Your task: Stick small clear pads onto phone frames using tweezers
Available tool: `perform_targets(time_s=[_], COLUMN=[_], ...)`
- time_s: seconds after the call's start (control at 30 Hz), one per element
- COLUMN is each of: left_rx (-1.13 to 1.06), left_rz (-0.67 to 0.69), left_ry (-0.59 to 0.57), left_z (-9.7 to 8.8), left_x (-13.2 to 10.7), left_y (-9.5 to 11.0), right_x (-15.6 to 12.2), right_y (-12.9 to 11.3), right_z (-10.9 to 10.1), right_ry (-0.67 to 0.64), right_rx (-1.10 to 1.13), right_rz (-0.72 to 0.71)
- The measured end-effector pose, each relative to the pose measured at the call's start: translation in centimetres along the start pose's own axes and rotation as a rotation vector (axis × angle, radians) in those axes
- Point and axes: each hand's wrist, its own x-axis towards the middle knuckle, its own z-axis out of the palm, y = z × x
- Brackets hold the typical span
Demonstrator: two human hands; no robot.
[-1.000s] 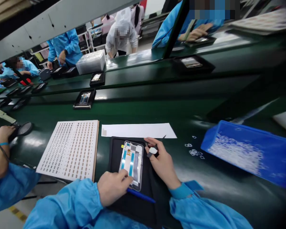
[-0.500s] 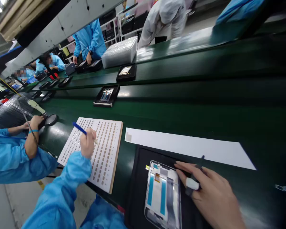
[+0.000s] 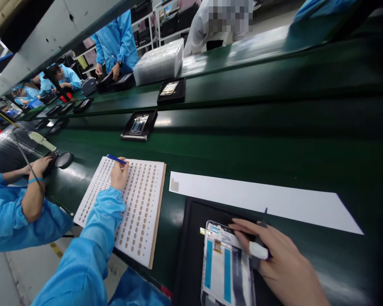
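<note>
My left hand [image 3: 119,175] pinches a blue pen-shaped tool [image 3: 115,159] over the upper part of a white sheet on a board [image 3: 137,229]. Rows of small dark and tan stickers cover that sheet. At the right, my right hand [image 3: 274,250] holds a dark slim tool with a white part [image 3: 259,250], partly hidden by the fingers. Its fingertips reach the top right edge of an opened phone body [image 3: 218,270] with two blue strips. The phone lies in a black tray [image 3: 191,229], cut off by the bottom of the view.
A long white strip [image 3: 255,199] lies behind the black tray. Farther back on the green bench are a tray with a phone [image 3: 138,125], another tray [image 3: 171,91] and stacked clear trays [image 3: 159,63]. A co-worker's arm [image 3: 33,204] rests at left by a round black-rimmed object [image 3: 64,160].
My left hand has moved up the sticker sheet, and the blue tool now lies flatter with its tip farther back. The right hand stays by the phone; the view has shifted slightly.
</note>
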Motion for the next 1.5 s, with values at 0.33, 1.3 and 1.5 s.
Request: perform_targets(time_s=[0.33, 1.3, 1.5], left_rx=[-0.184, -0.478, -0.456], left_rz=[0.011, 0.677, 0.717], left_ry=[0.130, -0.320, -0.298], left_z=[0.2, 4.9, 5.2], left_x=[0.5, -13.4, -13.5], left_y=[-0.4, 16.4, 16.6], right_x=[-0.3, 2.4, 2.2], right_y=[0.2, -9.0, -9.0], right_z=[0.1, -1.5, -1.7], right_ry=[-0.006, 0.317, 0.347], right_rx=[0.040, 1.076, 1.045], right_rz=[0.052, 0.560, 0.571])
